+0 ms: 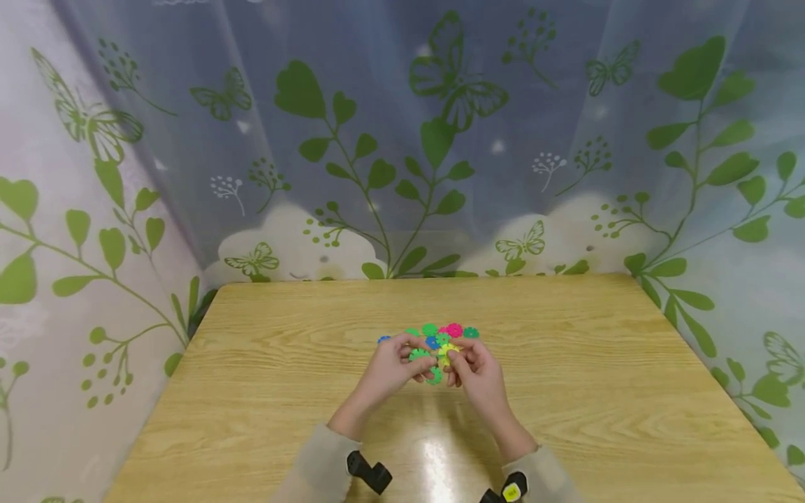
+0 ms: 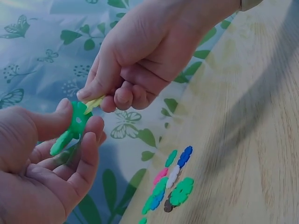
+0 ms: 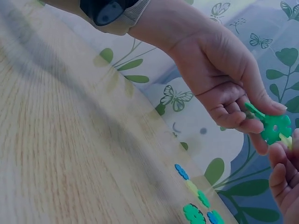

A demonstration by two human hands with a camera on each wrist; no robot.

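Observation:
My left hand (image 1: 393, 367) pinches a green interlocking disc (image 2: 78, 120) between thumb and fingers. A second green disc (image 2: 60, 141) is joined to it at an angle. Close on the right, my right hand (image 1: 484, 377) pinches a yellow disc (image 2: 93, 103), mostly covered by thumb and fingers in the left wrist view. The yellow disc's edge meets the green disc's rim; how deep it sits in a notch I cannot tell. Both hands are held above the table, fingertips near each other.
Several loose discs lie on the wooden table (image 1: 264, 391) beyond the hands, among them a pink disc (image 1: 455, 330), a dark green disc (image 1: 471, 332) and a blue disc (image 2: 185, 156). A patterned curtain (image 1: 390, 140) hangs behind the table's far edge and along both sides.

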